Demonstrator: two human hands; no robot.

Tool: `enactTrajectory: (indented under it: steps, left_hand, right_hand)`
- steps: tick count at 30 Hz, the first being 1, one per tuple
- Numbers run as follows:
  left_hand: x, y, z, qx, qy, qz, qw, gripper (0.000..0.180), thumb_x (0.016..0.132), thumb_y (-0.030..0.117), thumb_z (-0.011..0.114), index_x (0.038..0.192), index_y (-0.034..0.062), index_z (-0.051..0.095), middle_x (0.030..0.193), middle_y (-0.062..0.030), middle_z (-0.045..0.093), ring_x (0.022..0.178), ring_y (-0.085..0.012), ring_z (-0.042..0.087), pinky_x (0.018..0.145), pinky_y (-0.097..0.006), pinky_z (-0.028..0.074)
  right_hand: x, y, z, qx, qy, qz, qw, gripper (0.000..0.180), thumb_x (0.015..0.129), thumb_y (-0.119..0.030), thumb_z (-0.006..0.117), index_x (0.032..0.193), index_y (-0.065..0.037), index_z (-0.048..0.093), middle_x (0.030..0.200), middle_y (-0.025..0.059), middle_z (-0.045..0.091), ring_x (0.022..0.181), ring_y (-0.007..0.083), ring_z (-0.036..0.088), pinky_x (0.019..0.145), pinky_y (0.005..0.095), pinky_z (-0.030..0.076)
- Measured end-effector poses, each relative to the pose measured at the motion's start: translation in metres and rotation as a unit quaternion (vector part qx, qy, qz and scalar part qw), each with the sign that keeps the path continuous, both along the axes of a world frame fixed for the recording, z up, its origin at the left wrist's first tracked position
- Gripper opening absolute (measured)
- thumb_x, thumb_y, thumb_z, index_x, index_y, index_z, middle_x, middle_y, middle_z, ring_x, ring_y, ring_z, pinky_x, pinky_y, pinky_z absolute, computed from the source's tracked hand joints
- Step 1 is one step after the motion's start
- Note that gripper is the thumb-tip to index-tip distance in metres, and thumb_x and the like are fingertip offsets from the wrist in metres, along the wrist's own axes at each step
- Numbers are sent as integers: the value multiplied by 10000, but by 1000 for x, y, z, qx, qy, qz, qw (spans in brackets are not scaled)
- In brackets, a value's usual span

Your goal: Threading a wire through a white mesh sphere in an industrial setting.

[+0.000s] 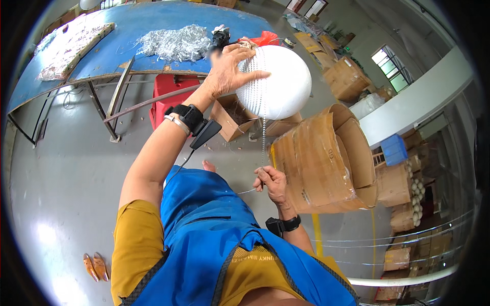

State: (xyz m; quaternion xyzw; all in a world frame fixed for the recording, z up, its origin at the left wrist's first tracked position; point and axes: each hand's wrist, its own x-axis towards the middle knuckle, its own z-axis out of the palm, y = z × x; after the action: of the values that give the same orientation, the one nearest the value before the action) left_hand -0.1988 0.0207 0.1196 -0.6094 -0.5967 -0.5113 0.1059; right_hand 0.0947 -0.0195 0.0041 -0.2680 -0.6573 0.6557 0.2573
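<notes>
A large white ball (289,80) sits by the edge of the blue table, with rows of silvery bead string (249,91) lying side by side around its left part. My left hand (229,70) rests on that beaded side, its fingers spread and the thumb reaching onto the bare white surface. From the ball a taut length of the bead string runs down to my right hand (272,183), which pinches it with closed fingers. A thin loose end trails left from this hand. What supports the ball is mostly hidden.
On the blue table (168,15) lie a heap of silvery strands (176,42), a red plastic bag (266,38) and a patterned pad (76,51). A large open cardboard box (311,160) stands close right of my right hand. Beneath the table are a red stool (171,97) and a small carton (230,118).
</notes>
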Motion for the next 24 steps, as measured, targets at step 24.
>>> enactTrajectory:
  steps: [24]
  left_hand:
    - [-13,30,4,-23,-228,-50,972,451,696,532,647,801,98,704,748,-65,659,742,-189,605,728,-439,315]
  right_hand:
    - [-22,-12,71,137,19,-48,989,219,893,-197,510,907,13,572,618,53,582,519,77,512,486,200,426]
